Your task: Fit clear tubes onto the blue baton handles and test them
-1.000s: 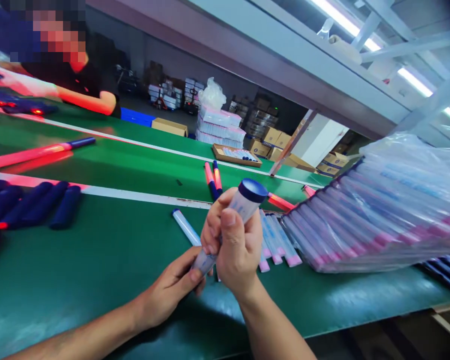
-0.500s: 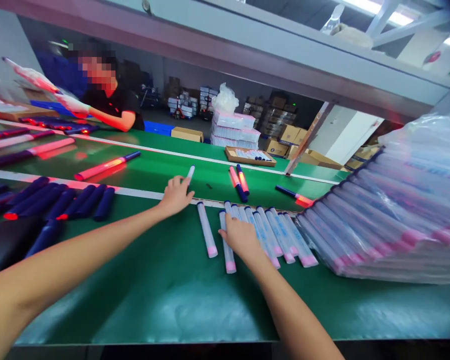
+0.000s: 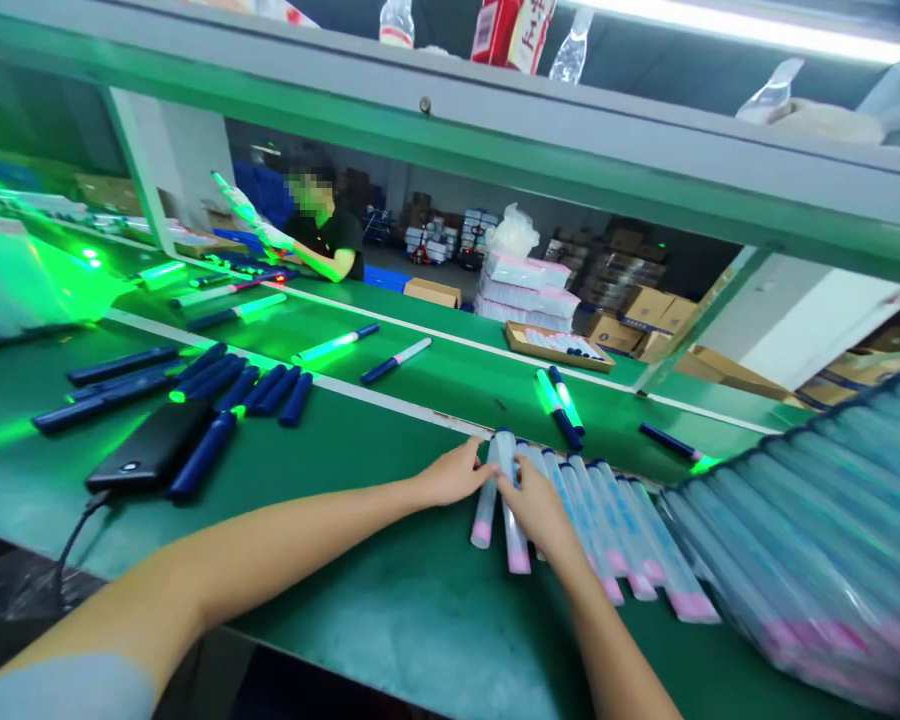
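Head view — hands [image 3: 495, 485] seemingly gripping smooth tubes [image 3: 511, 505].

A black power bank [image 3: 150, 447] is seen lying on the green belt [image 3: 345, 560], its cable trailing off the near edge. Just beside the power bank, dark blue handles [image 3: 259, 390] are laid out in a loose row. Farther across the belt from the power bank, green-lit sticks [image 3: 335, 344] are scattered, two more [image 3: 560, 400] glowing side by side. Well beyond the power bank, a tray [image 3: 559, 347] and stacked packs [image 3: 525, 288] are set, and a person in black [image 3: 328, 238] is seated holding up a lit stick. Bottles [image 3: 570, 50] are lined along the shelf above.
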Available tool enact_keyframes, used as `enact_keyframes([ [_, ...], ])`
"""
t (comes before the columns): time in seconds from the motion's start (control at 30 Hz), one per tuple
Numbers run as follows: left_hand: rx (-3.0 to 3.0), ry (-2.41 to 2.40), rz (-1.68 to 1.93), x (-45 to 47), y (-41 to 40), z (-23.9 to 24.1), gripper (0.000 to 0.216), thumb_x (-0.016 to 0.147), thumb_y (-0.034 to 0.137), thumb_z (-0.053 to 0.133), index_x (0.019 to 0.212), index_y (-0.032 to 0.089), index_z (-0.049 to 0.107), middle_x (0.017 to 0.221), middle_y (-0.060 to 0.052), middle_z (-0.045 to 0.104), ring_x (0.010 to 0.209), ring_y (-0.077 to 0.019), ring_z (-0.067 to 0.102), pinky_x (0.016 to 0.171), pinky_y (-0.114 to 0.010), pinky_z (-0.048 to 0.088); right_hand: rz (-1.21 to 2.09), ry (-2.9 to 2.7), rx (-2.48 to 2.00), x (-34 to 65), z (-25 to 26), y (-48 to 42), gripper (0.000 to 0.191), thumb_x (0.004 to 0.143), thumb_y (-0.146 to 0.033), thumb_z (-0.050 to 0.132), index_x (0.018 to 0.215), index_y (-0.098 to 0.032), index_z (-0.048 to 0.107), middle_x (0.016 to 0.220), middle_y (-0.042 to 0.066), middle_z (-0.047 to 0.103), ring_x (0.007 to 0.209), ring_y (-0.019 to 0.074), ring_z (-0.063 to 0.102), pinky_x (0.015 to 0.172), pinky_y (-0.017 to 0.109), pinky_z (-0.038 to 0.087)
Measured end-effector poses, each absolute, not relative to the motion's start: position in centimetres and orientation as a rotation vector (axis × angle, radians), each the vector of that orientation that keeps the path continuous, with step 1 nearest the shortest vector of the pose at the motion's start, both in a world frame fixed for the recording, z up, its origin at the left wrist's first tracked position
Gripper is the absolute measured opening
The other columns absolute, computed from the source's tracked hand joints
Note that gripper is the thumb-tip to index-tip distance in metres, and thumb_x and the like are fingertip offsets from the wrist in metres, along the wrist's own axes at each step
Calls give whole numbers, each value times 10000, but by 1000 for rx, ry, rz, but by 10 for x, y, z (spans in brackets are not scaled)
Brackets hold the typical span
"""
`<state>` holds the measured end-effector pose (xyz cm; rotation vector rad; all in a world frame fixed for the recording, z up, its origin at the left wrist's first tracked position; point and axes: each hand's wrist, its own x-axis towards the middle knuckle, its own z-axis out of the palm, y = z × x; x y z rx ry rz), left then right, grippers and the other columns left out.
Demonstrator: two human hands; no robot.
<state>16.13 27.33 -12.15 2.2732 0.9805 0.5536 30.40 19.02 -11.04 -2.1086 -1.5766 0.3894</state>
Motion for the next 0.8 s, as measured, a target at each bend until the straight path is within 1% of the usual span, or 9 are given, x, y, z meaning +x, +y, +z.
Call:
enact_keyframes([
  [0.07,2313,1027,542,143,276,-114,520,974,493,521,1402,199,508,1098,-78,730,951,-228,712,808,-308,539,458,-1512,-2044,313,-112,189,577,950,-420,379,1430,-111,462,1129,153,686,894,252,724,845,372,547],
  [0.13,2349,1200,520,110,290,-99,478,958,470,579,1353,201,559,1177,-100,699,1049,-255,683,901,-356,527,570,-1382,-1922,319,-112,187,610,955,-466,361,1480,-160,407,1118,116,663,731,198,704,690,334,570],
  [0.23,2312,1645,455,39,325,-67,410,958,376,634,1296,148,593,1293,-145,628,1164,-301,620,992,-495,501,760,-1110,-1634,320,-108,182,656,910,-556,469,1498,-275,395,1034,41,629,618,152,639,518,283,525],
  [0.3,2242,1894,398,-8,346,-47,399,980,339,623,1324,142,574,1344,-137,594,1177,-281,610,983,-522,514,865,-1007,-1467,316,-104,179,640,892,-559,529,1472,-313,417,910,-8,614,561,124,589,472,246,483],
  [0.43,2162,2030,257,-47,362,-35,362,969,354,640,1258,137,621,1246,-124,657,1093,-264,659,938,-484,553,1041,-877,-1189,305,-95,178,545,816,-495,692,1277,-238,554,762,-49,584,497,77,511,430,188,406],
  [0.53,2229,1809,237,-15,343,-52,419,964,355,608,1304,111,600,1117,-136,725,1007,-289,708,890,-437,553,1078,-624,-885,301,-87,178,520,765,-461,766,1197,-243,576,705,-78,537,495,55,477,444,169,391],
  [0.63,2073,1194,360,42,292,-78,576,993,469,493,1481,166,449,981,-90,760,854,-245,733,760,-349,570,996,-434,-640,306,-79,179,534,822,-519,716,1285,-346,513,675,-99,499,502,56,473,462,158,395],
  [0.7,1816,799,373,75,251,-94,670,966,537,514,1514,169,396,896,-79,753,740,-212,704,678,-326,562,922,-371,-571,313,-75,180,509,846,-524,697,1288,-363,502,652,-109,471,471,44,429,440,139,356],
  [0.8,1613,535,336,108,206,-114,656,905,512,636,1445,178,473,995,-99,723,676,-162,638,596,-285,522,876,-299,-521,319,-73,181,431,870,-480,687,1237,-332,517,640,-113,454,446,31,388,419,125,318],
])
